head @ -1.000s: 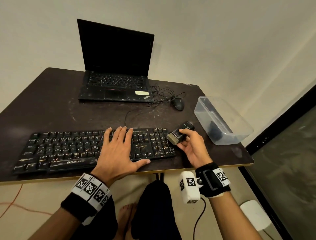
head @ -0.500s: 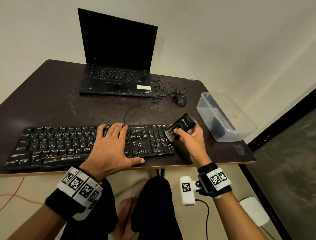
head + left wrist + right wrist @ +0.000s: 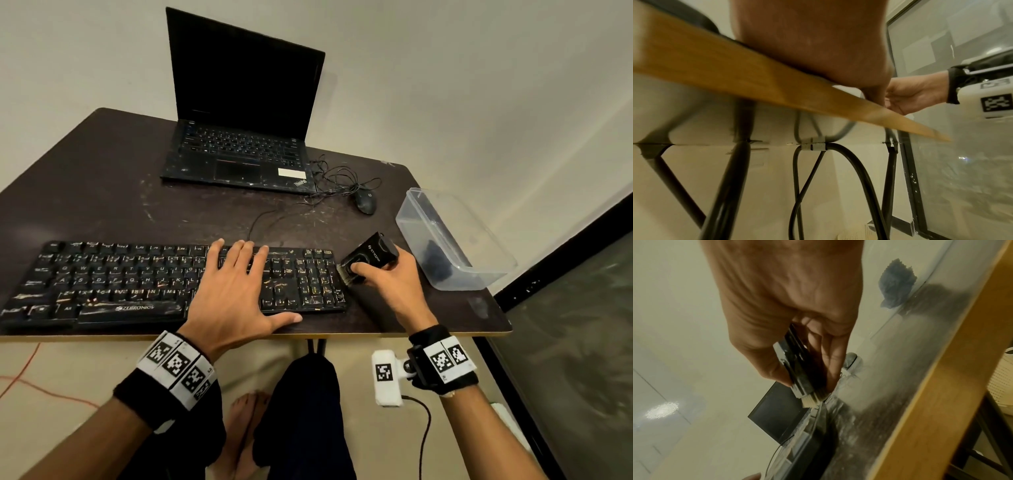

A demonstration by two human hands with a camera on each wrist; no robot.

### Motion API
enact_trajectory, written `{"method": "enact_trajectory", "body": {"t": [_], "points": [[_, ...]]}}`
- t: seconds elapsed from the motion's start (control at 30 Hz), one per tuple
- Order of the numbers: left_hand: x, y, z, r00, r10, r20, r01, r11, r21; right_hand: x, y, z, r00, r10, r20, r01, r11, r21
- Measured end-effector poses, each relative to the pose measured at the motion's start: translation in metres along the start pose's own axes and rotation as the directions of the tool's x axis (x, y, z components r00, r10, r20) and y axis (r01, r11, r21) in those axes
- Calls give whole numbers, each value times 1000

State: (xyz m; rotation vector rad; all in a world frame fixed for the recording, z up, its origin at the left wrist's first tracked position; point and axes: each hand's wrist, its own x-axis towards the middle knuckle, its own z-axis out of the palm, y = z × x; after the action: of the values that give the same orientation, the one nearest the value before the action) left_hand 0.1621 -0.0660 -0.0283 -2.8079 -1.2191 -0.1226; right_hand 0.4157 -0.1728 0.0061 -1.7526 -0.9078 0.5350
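Observation:
A dusty black keyboard [image 3: 137, 281] lies along the front of the dark table [image 3: 102, 192]. My left hand [image 3: 236, 284] rests flat on its right half, fingers straight and thumb out by the front edge. My right hand [image 3: 383, 277] grips a small black brush [image 3: 371, 257] with pale bristles [image 3: 813, 400], thumb on top. The bristle end touches the keyboard's right edge by the number pad. In the left wrist view the palm [image 3: 818, 40] sits over the table's wooden edge [image 3: 735, 76]; its fingers are hidden.
An open black laptop [image 3: 239, 137] stands at the back, with a black mouse [image 3: 364, 200] and tangled cord beside it. A clear plastic tub [image 3: 452, 240] holding a dark cloth [image 3: 435, 262] sits at the right edge. My knees are under the table.
My right hand has lowered the brush from above the number pad to the keyboard's right edge. The left hand stays flat on the keys. The head view has tilted and come closer.

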Motion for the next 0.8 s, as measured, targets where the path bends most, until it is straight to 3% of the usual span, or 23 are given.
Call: {"method": "enact_trajectory", "body": {"t": [0.2,0.37,0.53,0.67,0.8], "points": [[-5,-14,1,1000,-4,-20,3,999,-44,-2,-20,10,966,-209,156,225,970,-93],[-7,-12,0,1000,-14,-23,12,999,-49,8,-33,13,924,-198,327,279,935,-220],[-14,-7,-4,999,-34,-10,33,998,-62,15,-37,11,929,-116,351,179,972,-151],[-15,-7,-5,999,-34,7,35,997,-69,15,-34,12,914,-107,392,175,974,-141],[-14,-8,-7,999,-35,14,36,996,-82,19,-29,10,933,-38,357,79,992,-98]]}}
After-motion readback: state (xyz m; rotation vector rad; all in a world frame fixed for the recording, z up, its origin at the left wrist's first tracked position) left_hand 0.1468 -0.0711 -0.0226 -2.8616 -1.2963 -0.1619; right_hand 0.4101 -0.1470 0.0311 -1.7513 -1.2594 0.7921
